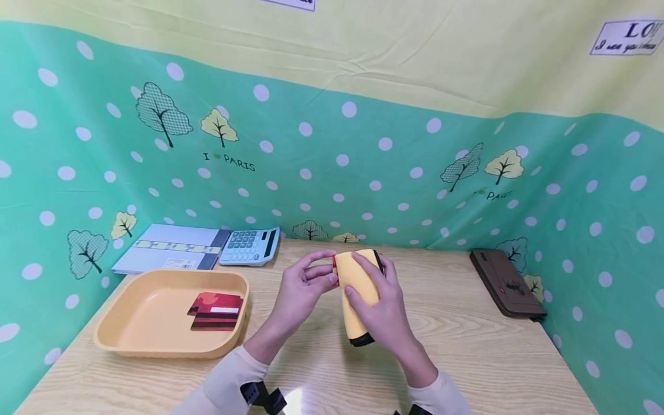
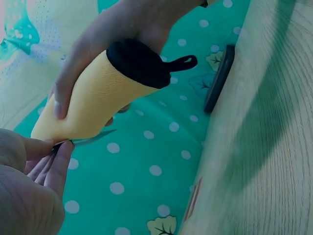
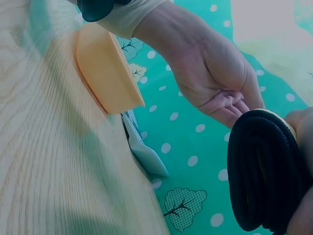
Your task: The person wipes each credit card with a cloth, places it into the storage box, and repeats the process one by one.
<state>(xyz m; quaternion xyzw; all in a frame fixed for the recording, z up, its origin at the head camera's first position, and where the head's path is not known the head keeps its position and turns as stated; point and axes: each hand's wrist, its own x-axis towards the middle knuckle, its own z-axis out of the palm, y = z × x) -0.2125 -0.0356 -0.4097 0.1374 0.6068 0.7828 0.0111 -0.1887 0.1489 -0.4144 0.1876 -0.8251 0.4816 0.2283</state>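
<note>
My right hand [image 1: 386,305] grips a yellow rolled-up cloth [image 1: 355,282] with black edging, holding it above the table. A black loop sticks out from the cloth's dark end [image 2: 139,63] in the left wrist view. The right wrist view shows folded black layers [image 3: 264,171] at one end. At the cloth's left edge, my left hand [image 1: 303,285] pinches a thin red card-like piece [image 1: 335,270] between thumb and fingers. Most of that piece is hidden by the fingers and the cloth.
An orange-yellow tray [image 1: 150,340] at the left holds red cards [image 1: 218,311]. Behind it lie a white-and-grey notebook [image 1: 171,245] and a light blue calculator [image 1: 250,246]. A brown wallet [image 1: 505,282] lies at the right edge. A green dotted curtain [image 1: 321,155] hangs around the table.
</note>
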